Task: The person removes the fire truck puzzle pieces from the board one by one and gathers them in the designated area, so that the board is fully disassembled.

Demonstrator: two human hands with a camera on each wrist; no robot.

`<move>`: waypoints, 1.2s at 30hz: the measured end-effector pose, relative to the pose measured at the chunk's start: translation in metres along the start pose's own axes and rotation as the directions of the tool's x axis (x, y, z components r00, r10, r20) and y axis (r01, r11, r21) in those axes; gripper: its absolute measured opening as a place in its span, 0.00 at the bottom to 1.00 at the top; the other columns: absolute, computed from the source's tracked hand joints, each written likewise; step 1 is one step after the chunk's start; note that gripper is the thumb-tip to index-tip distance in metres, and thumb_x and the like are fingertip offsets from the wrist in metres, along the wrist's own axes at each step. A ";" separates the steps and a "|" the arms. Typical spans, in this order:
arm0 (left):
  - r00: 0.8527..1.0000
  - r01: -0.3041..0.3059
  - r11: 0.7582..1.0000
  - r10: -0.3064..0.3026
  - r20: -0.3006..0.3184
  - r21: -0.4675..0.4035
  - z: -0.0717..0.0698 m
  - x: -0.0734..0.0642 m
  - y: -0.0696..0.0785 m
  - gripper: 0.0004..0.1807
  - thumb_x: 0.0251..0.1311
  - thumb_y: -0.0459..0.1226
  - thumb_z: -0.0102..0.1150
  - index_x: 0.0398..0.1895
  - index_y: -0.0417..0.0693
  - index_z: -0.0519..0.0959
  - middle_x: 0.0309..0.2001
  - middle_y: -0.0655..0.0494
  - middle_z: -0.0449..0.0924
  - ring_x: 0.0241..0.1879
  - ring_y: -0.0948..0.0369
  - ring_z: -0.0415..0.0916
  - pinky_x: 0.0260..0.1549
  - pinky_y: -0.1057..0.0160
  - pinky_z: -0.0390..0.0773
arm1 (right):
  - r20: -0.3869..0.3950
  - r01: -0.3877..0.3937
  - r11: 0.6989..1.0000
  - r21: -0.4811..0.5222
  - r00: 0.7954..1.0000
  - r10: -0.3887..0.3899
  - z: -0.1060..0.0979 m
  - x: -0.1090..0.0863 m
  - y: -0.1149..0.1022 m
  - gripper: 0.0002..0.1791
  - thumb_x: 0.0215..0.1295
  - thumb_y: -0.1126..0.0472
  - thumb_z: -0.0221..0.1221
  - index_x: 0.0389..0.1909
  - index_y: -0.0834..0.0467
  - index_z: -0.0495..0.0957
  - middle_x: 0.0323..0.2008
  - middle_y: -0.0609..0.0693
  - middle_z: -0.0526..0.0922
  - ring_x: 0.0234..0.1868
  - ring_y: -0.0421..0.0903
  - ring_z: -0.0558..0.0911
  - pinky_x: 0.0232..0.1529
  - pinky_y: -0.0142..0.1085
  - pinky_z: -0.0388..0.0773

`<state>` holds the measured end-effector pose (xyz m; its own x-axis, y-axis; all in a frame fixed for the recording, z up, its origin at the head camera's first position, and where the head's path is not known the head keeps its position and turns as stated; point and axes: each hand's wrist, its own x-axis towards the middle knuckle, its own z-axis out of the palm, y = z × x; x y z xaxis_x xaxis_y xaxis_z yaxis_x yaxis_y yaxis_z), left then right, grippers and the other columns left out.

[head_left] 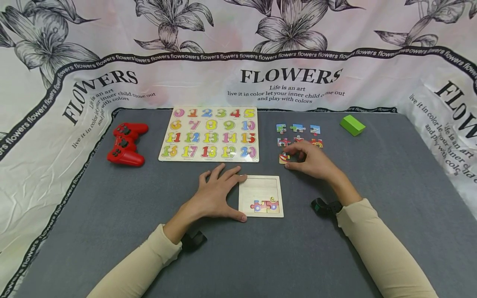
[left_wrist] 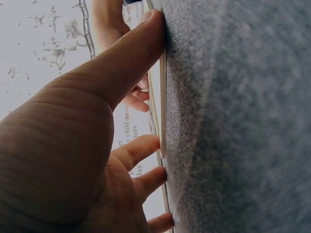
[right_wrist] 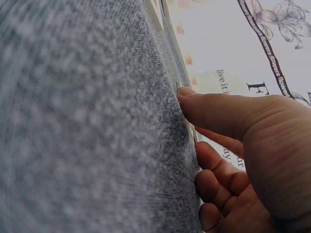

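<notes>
My left hand (head_left: 216, 192) spreads its fingers along the left side of a square wooden puzzle tray (head_left: 257, 186). Its thumb touches the lower left corner and its index finger the upper left. Two joined jigsaw pieces (head_left: 264, 206), with a red vehicle picture, lie in the tray's lower right. Beyond the tray, my right hand (head_left: 311, 159) pinches a red-and-yellow puzzle piece (head_left: 284, 159) between thumb and index finger, at the table surface. In the right wrist view the thumb (right_wrist: 218, 111) hides most of this piece. Several other puzzle pieces (head_left: 297, 128) lie in rows just behind the right hand.
A number board (head_left: 208, 134) printed 0 to 20 lies at the back, left of the loose pieces. Farther left is a red game controller (head_left: 128, 145). A green block (head_left: 352, 125) sits at the back right. The grey table (head_left: 261, 256) meets a flower-printed cloth (head_left: 201, 82) behind.
</notes>
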<state>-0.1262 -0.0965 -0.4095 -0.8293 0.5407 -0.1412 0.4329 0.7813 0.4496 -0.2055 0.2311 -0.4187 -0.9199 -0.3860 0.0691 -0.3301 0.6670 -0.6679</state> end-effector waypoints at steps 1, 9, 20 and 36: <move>1.000 0.000 1.000 0.000 0.000 0.000 0.000 0.000 0.000 0.59 0.38 0.66 0.78 0.77 0.64 0.65 0.82 0.58 0.51 0.82 0.44 0.38 0.70 0.28 0.41 | -0.003 0.001 1.000 -0.006 1.000 -0.001 0.000 0.000 0.000 0.23 0.57 0.63 0.74 0.55 0.61 0.83 0.45 0.58 0.80 0.38 0.49 0.72 0.41 0.39 0.69; 1.000 0.005 1.000 -0.005 0.003 0.001 0.000 0.000 0.001 0.59 0.38 0.67 0.77 0.77 0.64 0.64 0.82 0.58 0.51 0.82 0.44 0.38 0.70 0.28 0.41 | -0.046 -0.015 0.999 -0.042 0.999 0.013 0.000 0.001 0.000 0.19 0.56 0.62 0.74 0.49 0.61 0.86 0.42 0.57 0.81 0.36 0.49 0.72 0.40 0.40 0.68; 1.000 -0.001 1.000 0.001 -0.003 -0.004 0.000 -0.001 0.000 0.59 0.38 0.67 0.77 0.77 0.63 0.65 0.82 0.57 0.51 0.82 0.43 0.38 0.70 0.28 0.41 | -0.079 -0.049 0.998 -0.037 0.996 0.046 0.002 0.001 -0.001 0.16 0.59 0.61 0.73 0.48 0.60 0.87 0.39 0.56 0.80 0.36 0.50 0.72 0.39 0.41 0.67; 1.000 0.002 1.000 -0.002 0.001 -0.011 0.000 0.000 0.001 0.58 0.38 0.66 0.78 0.76 0.63 0.65 0.82 0.58 0.51 0.82 0.43 0.37 0.70 0.28 0.40 | -0.096 -0.066 0.998 0.008 0.993 0.066 -0.002 -0.001 -0.003 0.17 0.62 0.59 0.71 0.51 0.58 0.86 0.41 0.57 0.83 0.33 0.45 0.74 0.35 0.35 0.69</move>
<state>-0.1256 -0.0957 -0.4093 -0.8296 0.5398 -0.1427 0.4277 0.7787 0.4590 -0.2037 0.2311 -0.4153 -0.9558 -0.2781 0.0953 -0.2670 0.6860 -0.6768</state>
